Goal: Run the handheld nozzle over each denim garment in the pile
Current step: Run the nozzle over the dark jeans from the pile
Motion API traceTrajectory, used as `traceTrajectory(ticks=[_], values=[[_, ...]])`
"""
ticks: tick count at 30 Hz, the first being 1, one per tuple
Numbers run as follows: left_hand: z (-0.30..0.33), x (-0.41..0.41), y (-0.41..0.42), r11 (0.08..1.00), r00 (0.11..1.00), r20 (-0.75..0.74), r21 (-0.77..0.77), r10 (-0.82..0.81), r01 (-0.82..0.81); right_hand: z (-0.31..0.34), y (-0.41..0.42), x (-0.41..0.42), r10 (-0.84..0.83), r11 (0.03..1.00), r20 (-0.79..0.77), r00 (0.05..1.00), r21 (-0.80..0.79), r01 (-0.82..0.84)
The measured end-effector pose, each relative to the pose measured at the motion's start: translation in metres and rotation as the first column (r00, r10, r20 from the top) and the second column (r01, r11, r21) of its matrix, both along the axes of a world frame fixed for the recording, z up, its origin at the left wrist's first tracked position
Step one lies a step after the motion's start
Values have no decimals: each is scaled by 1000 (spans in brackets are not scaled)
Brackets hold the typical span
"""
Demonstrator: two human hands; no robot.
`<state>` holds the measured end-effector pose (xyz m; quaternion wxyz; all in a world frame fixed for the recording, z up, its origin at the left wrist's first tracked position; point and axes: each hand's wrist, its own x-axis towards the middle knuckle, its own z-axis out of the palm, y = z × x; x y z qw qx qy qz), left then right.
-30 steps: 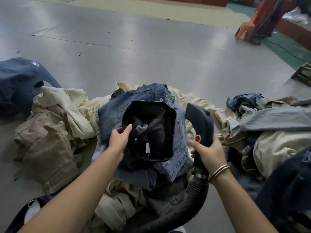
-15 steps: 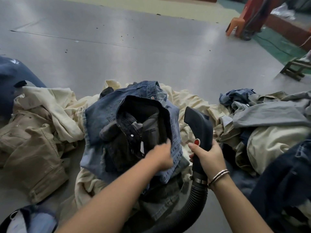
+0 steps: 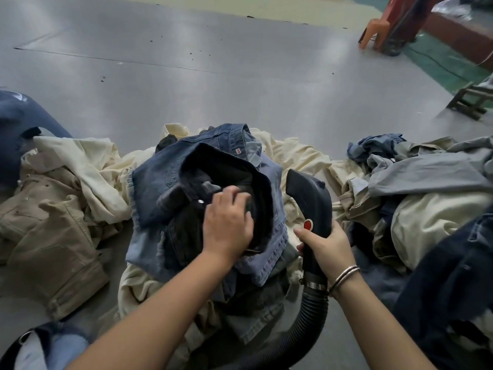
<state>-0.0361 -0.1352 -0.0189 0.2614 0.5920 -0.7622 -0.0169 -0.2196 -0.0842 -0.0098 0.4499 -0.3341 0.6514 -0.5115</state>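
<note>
A blue denim garment [image 3: 160, 177] lies on top of the central pile with its dark waistband opening facing up. My left hand [image 3: 226, 222] reaches into that opening, fingers curled on the dark inner fabric [image 3: 186, 225]. My right hand [image 3: 328, 244] grips the handle of the black handheld nozzle [image 3: 309, 198], which has a red button and stands upright just right of the garment. A black ribbed hose [image 3: 306, 329] runs down from the handle toward the bottom edge.
Cream and tan garments [image 3: 53, 209] spread left of the pile. More grey, cream and blue clothes [image 3: 426, 182] heap at the right, with dark denim [image 3: 453, 289] near my right arm. Grey floor [image 3: 213, 76] stretches beyond. An orange chair [image 3: 373, 33] stands far right.
My left hand moved from the garment's left edge across to its right side, then up into the waistband opening. The nozzle stayed upright in my right hand.
</note>
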Motion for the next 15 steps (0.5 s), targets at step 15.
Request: traceTrajectory(ticks=[15], values=[[-22,-3,-22,907,961,258,373,101,-195,9,2,3,40,999,2,999,22,-40]])
